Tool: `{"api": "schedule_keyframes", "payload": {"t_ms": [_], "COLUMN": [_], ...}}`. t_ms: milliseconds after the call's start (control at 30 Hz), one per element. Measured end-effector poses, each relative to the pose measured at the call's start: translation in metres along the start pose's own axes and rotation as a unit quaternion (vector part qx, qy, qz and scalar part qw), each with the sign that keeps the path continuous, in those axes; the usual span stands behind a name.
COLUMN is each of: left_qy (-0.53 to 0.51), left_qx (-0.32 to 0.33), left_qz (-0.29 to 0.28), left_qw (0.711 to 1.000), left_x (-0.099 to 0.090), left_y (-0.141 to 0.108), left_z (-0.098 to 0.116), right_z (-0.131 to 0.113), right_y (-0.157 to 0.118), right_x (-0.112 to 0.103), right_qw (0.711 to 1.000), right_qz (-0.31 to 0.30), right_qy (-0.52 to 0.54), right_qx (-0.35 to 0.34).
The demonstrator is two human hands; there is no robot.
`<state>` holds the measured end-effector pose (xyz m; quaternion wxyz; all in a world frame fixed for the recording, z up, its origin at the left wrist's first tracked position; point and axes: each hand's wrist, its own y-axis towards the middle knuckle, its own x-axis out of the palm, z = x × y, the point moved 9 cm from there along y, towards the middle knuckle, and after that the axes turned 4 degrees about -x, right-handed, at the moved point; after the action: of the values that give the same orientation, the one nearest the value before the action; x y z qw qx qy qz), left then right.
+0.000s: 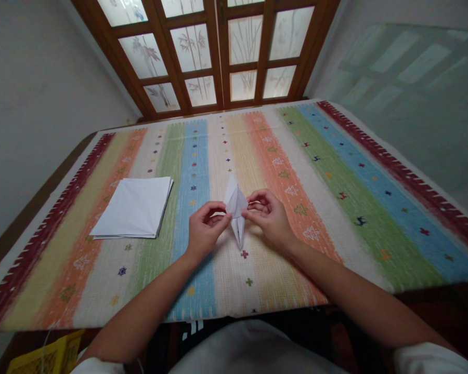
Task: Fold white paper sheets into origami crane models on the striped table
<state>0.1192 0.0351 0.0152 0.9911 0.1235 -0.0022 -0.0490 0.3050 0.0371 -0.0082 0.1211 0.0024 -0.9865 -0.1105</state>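
Note:
A folded white paper stands out between my hands near the middle of the table, with one point toward the far side and a split, narrow point toward me. My left hand pinches its left edge between thumb and fingers. On the right edge, my right hand has its thumb and fingers closed in the same way. A stack of white paper sheets lies flat to the left of my left hand, with faint creases on the top sheet.
A striped, patterned cloth covers the table. Behind it stand wooden doors with patterned glass panes. A glossy panel is on the right wall. A yellow basket sits low at the near left, below the table edge.

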Motion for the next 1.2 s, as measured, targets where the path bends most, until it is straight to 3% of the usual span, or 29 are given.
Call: {"api": "schedule_keyframes", "payload": {"t_ms": [100,267,500,800,1200], "left_qy": [-0.021,-0.009,-0.002,0.064,0.08], "left_qx": [-0.027,-0.049,-0.075,-0.038,-0.027], "left_qz": [0.027,-0.007,0.002,-0.019,-0.024], "left_qw": [0.999,0.999,0.997,0.997,0.996], "left_x": [-0.003,0.003,0.002,0.004,0.005], "left_y": [0.002,0.004,0.005,0.004,0.003], "left_z": [-0.009,-0.015,-0.019,-0.014,-0.016], "right_z": [-0.002,-0.008,0.011,0.011,0.019], "right_y": [0.0,0.0,-0.001,0.002,0.002], "right_x": [0.001,0.002,0.002,0.0,-0.001], "right_qw": [1.0,0.996,0.999,0.999,0.999], "right_qz": [0.004,-0.013,-0.01,-0.001,0.005], "right_qy": [-0.008,-0.078,-0.025,-0.04,-0.031], "right_qx": [0.003,-0.029,0.038,0.013,0.042]}}
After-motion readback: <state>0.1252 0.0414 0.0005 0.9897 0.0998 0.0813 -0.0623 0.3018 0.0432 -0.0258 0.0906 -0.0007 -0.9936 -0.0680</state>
